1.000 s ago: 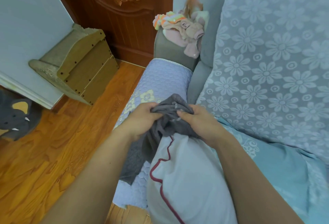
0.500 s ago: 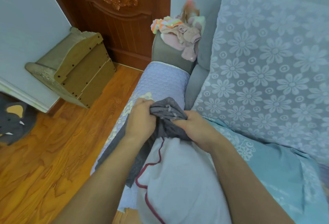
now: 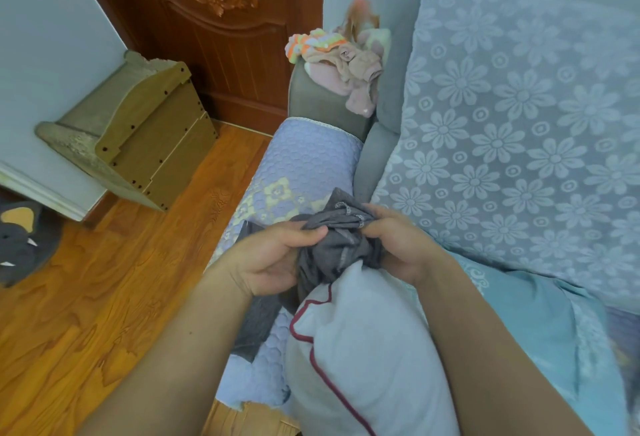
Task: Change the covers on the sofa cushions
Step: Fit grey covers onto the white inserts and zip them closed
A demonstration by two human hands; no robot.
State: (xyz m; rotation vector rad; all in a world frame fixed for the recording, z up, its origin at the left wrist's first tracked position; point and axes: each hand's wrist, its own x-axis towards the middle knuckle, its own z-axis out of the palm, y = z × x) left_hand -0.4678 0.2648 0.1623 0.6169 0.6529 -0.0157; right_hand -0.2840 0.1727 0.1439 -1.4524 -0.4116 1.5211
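Observation:
A white cushion (image 3: 367, 359) with dark red piping lies between my forearms, its far corner pointing away from me. A grey cover (image 3: 337, 245) is bunched at that corner, and part of it hangs down on the left over the sofa arm. My left hand (image 3: 273, 259) grips the bunched grey fabric from the left. My right hand (image 3: 398, 245) pinches its stitched edge from the right. Both hands sit just above the cushion's far corner.
The sofa arm (image 3: 304, 161) carries a quilted lilac cover. A flowered throw (image 3: 512, 130) drapes the sofa back, with a light blue cloth (image 3: 540, 317) on the seat. Small clothes (image 3: 343, 64) lie heaped on the arm's top. A wooden stand (image 3: 138, 137) sits on the wood floor at the left.
My hands have shifted their grip on the bunched grey cover, the left hand turning palm inward. The cover sits a little farther over the cushion's corner. The view has tilted slightly.

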